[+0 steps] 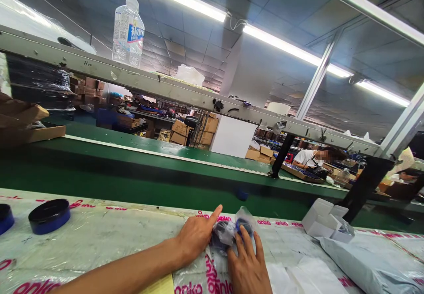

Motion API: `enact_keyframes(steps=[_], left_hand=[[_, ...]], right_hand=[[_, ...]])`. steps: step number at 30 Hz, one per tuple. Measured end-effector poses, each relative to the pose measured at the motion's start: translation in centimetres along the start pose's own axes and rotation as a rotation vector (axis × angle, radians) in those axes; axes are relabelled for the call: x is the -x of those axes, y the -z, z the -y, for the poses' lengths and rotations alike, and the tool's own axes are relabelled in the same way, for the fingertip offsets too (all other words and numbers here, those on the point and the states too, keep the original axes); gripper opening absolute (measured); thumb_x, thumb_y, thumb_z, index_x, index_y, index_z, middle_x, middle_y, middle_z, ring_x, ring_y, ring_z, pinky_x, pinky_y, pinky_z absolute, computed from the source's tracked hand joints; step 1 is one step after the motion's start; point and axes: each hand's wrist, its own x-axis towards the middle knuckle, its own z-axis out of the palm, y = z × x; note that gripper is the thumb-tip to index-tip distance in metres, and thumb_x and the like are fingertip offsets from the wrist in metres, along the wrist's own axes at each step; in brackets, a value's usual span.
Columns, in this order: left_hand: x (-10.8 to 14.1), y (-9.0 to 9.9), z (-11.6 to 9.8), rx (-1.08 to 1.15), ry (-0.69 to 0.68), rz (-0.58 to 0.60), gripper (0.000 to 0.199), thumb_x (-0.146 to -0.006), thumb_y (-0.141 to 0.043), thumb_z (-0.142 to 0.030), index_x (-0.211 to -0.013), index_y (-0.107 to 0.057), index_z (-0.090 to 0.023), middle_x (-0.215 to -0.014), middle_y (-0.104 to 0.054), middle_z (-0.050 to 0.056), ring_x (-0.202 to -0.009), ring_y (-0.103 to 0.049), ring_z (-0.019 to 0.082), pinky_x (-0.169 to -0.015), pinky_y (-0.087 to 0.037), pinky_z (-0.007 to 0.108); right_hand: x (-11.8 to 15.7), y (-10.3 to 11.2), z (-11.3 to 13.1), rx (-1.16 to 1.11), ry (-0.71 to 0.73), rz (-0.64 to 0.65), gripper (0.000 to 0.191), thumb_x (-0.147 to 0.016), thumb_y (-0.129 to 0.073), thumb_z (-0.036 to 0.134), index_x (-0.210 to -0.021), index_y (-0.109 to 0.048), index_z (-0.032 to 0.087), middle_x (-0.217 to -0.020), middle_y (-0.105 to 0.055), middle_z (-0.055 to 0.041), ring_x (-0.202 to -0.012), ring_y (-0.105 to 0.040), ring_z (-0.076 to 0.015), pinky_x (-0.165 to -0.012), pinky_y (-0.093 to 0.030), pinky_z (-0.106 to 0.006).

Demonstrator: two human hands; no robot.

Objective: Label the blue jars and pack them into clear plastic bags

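Observation:
On the wrapped tabletop lies a dark round part in clear plastic [224, 234], with a bagged blue part [245, 224] close beside it on the right. My left hand [195, 241] is at the left side of the plastic, one finger stretched out and the rest curled and partly hidden against it. From the near side my right hand [248, 261] closes its bent fingertips over the blue part. What the fingers cover cannot be made out. White sheets or bags [306, 276] lie just right of that hand.
A black and blue ring [49, 216] sits at the left, another at the frame edge. At right are an open white box [326, 219] and a grey plastic bag [367, 263]. Beyond runs a green conveyor belt [132, 175] under a shelf holding a bottle [128, 33].

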Motion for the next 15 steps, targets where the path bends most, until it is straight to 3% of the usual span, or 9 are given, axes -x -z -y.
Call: enact_keyframes(steps=[3,6,11,15], left_hand=[[-0.1,0.0,0.1,0.069,0.027,0.002,0.091,-0.079,-0.056,-0.003,-0.161,-0.02,-0.016,-0.096,-0.077,0.013,-0.09,-0.072,0.035,-0.079,-0.054,0.043],[-0.3,0.1,0.4,0.183,0.06,-0.028,0.093,-0.075,-0.058,-0.004,-0.16,-0.023,-0.016,-0.096,-0.078,0.006,-0.093,-0.072,0.029,-0.084,-0.053,0.037],[-1.3,1.1,0.5,0.349,0.181,-0.104,0.081,-0.074,-0.053,-0.006,-0.153,-0.034,-0.011,-0.083,-0.077,-0.002,-0.074,-0.072,0.017,-0.071,-0.053,0.024],[-2.0,3.1,0.1,0.361,0.218,-0.179,0.059,-0.077,-0.052,-0.01,-0.136,-0.055,-0.012,-0.079,-0.076,-0.001,-0.073,-0.071,0.017,-0.069,-0.051,0.024]], right_hand=[[-0.3,0.1,0.4,-0.048,-0.027,0.079,0.02,-0.071,-0.058,0.009,-0.065,-0.07,0.025,-0.085,-0.077,-0.0127,-0.123,-0.056,-0.034,-0.123,-0.007,-0.052],[-1.5,0.9,0.5,-0.166,-0.107,0.189,0.021,-0.075,-0.056,0.007,-0.068,-0.067,0.023,-0.069,-0.073,-0.0074,-0.119,-0.061,-0.0316,-0.122,-0.003,-0.051],[-5.0,2.6,-1.0,-0.266,-0.304,0.364,0.027,-0.092,-0.048,0.011,-0.075,-0.066,0.022,-0.085,-0.078,-0.0086,-0.122,-0.062,-0.0319,-0.115,-0.024,-0.058],[-7.2,3.5,-2.9,-0.224,-0.336,0.354,0.027,-0.095,-0.047,0.012,-0.077,-0.066,0.021,-0.088,-0.078,-0.0086,-0.118,-0.064,-0.0332,-0.109,-0.032,-0.059]])
